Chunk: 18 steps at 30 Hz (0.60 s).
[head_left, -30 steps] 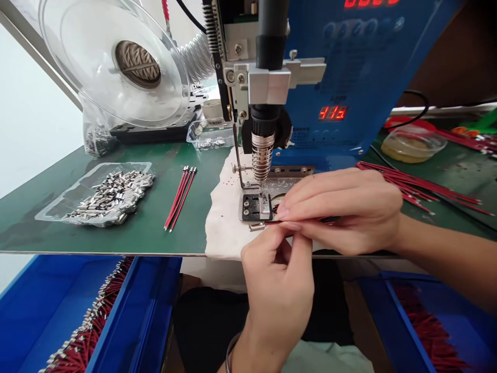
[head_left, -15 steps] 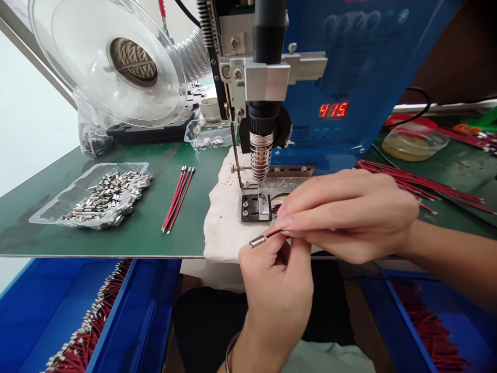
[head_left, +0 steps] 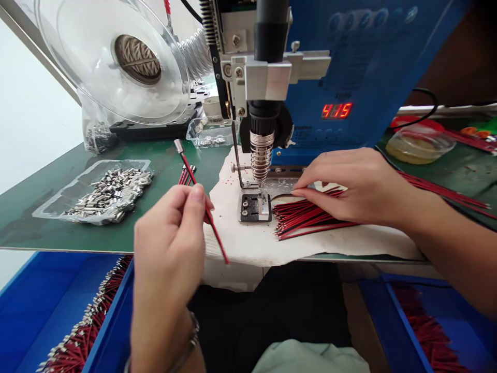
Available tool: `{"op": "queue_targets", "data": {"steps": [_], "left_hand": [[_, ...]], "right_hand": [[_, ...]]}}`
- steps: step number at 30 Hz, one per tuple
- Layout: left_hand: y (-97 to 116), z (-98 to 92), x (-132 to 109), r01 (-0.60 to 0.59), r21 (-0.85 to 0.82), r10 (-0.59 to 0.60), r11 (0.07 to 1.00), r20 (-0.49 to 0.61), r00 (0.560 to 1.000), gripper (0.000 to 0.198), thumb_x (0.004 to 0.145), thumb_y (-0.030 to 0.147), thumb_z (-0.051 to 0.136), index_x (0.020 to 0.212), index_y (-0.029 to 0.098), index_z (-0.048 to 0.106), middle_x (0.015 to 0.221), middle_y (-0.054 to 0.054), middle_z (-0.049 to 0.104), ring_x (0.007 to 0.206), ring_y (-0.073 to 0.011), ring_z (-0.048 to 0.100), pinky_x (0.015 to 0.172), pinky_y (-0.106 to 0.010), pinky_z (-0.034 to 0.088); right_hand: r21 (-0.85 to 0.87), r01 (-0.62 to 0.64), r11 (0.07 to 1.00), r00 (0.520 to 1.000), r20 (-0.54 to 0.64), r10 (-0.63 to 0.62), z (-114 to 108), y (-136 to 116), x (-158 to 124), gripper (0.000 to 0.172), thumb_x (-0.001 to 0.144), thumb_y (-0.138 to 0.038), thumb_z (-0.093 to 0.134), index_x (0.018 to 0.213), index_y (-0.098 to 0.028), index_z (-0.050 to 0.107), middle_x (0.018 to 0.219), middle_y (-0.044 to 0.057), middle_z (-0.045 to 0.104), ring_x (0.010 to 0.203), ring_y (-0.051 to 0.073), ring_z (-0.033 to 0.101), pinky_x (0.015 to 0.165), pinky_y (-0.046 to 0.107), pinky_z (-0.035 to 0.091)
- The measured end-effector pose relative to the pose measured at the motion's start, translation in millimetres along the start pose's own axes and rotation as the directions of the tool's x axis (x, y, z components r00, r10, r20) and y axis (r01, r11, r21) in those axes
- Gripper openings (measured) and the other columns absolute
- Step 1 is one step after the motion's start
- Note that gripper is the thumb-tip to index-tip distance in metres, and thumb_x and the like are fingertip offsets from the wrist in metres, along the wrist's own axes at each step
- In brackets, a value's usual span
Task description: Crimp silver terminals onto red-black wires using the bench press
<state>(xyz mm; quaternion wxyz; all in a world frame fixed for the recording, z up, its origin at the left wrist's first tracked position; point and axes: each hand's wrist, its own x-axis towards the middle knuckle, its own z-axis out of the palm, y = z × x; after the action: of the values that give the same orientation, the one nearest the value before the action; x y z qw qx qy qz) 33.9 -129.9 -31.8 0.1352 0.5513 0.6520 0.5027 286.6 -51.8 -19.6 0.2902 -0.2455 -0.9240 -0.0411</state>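
Observation:
My left hand is closed in a pinch on a short red wire with a metal terminal at its upper end, held above the green mat, just over a few finished wires lying there. My right hand rests on a fan of bare red wires spread on the white cloth, fingertips touching their upper edge; I cannot see whether it grips one. The soldering head stands over a small metal fixture just left of the wires.
A clear tray of metal terminals lies at the left. A clear solder reel hangs above. The blue machine shows 415. More red wires and a dish lie right. Blue bins sit below the table edge.
My left hand took the terminated wire away from the fixture and carried it left over the mat. My right hand moved back onto the bundle of bare wires.

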Motion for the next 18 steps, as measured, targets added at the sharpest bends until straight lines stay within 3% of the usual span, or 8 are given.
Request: {"op": "queue_targets", "data": {"steps": [2, 5, 9, 12, 18], "left_hand": [[-6.8, -10.1, 23.0, -0.083, 0.307, 0.056, 0.948, 0.098, 0.994, 0.033, 0.091, 0.038, 0.057, 0.063, 0.021, 0.061, 0.047, 0.002, 0.046, 0.048, -0.0146, 0.040, 0.054, -0.030, 0.029], [-13.4, -12.3, 47.7, -0.178, 0.551, 0.054, 0.815, 0.234, 0.971, 0.034, 0.087, 0.036, 0.059, 0.057, 0.022, 0.060, 0.051, -0.002, 0.056, 0.052, -0.0188, 0.045, 0.057, -0.032, 0.030], [-17.7, -3.2, 59.4, -0.236, 0.649, 0.049, 0.724, 0.292, 0.955, 0.031, 0.084, 0.036, 0.061, 0.055, 0.024, 0.062, 0.057, -0.007, 0.062, 0.058, -0.0242, 0.051, 0.059, -0.034, 0.032], [-20.1, 1.6, 62.6, -0.189, 0.700, 0.014, 0.689, 0.249, 0.969, 0.028, 0.082, 0.040, 0.062, 0.060, 0.024, 0.067, 0.060, -0.010, 0.062, 0.062, -0.0294, 0.057, 0.063, -0.039, 0.038], [-22.1, 0.5, 64.6, -0.108, 0.744, -0.037, 0.660, 0.176, 0.984, 0.033, 0.081, 0.053, 0.061, 0.076, 0.023, 0.072, 0.077, -0.013, 0.066, 0.084, -0.0373, 0.061, 0.070, -0.045, 0.042]], "right_hand": [[-0.001, -0.050, 0.999, 0.993, 0.106, 0.050, -3.7, 4.3, -1.9, 0.015, 0.092, -0.031, 0.062, 0.082, -0.021, 0.068, 0.080, 0.005, 0.072, 0.070, 0.019, 0.066, 0.064, 0.033, 0.048], [0.058, -0.049, 0.997, 0.957, 0.287, 0.031, -6.6, 6.1, -3.3, 0.016, 0.092, -0.030, 0.060, 0.090, -0.020, 0.073, 0.086, 0.005, 0.072, 0.074, 0.019, 0.064, 0.066, 0.031, 0.046], [0.091, -0.047, 0.995, 0.943, 0.332, 0.014, -3.5, 5.3, -2.5, 0.021, 0.094, -0.023, 0.056, 0.097, -0.019, 0.076, 0.092, 0.006, 0.072, 0.079, 0.017, 0.065, 0.070, 0.031, 0.046], [0.094, -0.057, 0.994, 0.951, 0.309, 0.025, -0.9, 4.4, -1.5, 0.020, 0.094, -0.024, 0.057, 0.095, -0.018, 0.077, 0.091, 0.006, 0.072, 0.079, 0.017, 0.064, 0.070, 0.031, 0.046], [0.243, 0.053, 0.969, 0.953, 0.277, -0.122, -4.0, 0.4, -0.9, 0.013, 0.091, -0.021, 0.062, 0.088, -0.017, 0.074, 0.081, 0.005, 0.069, 0.075, 0.016, 0.060, 0.068, 0.030, 0.042]]}}
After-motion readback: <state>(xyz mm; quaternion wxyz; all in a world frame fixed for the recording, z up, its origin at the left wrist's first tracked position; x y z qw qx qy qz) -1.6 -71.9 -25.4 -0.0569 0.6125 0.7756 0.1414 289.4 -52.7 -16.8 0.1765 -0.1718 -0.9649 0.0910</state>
